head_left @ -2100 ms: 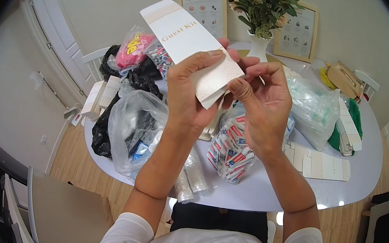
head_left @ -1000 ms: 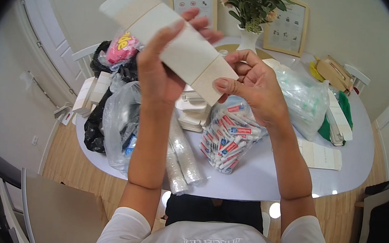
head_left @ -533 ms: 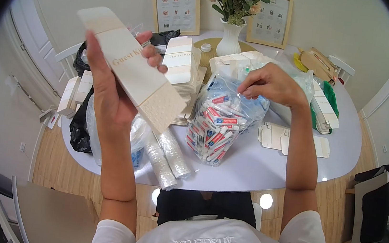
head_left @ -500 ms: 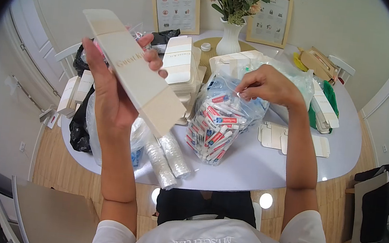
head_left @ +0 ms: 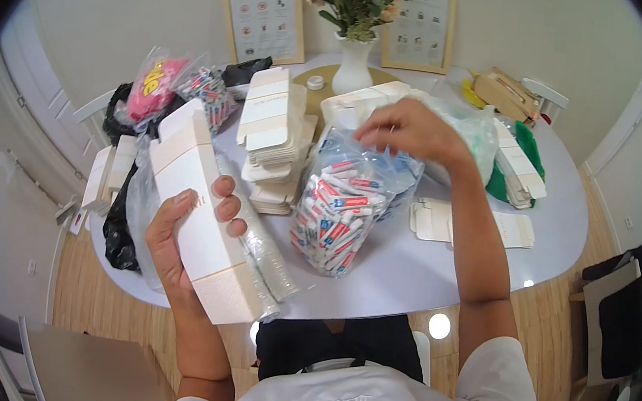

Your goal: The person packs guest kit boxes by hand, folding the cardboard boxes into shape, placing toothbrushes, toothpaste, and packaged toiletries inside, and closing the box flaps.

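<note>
My left hand (head_left: 165, 237) is wrapped round a white and beige Guest Kit carton (head_left: 205, 241), held tilted over the table's near left side. The thumb lies on its front and the fingertips curl round the right edge. My right hand (head_left: 412, 132) is at the top of a clear plastic bag (head_left: 336, 140), its bent fingers closed on the rim. Inside that bag are many small toothpaste tubes (head_left: 352, 202) with red, white and blue labels. Clear-wrapped rolls (head_left: 270, 262) lie partly hidden behind the carton.
Stacked flat cartons (head_left: 271, 119) stand left of the bag, with more cartons (head_left: 473, 224) at right. A white vase (head_left: 354, 66) of flowers and two framed notices (head_left: 265, 20) are at the back. Black plastic (head_left: 123, 233) and a pink packet (head_left: 155, 88) sit at left.
My left hand has lowered the carton towards me and turned it more upright. My right hand stays by the bag's top. The view has shifted, showing the pink packet.
</note>
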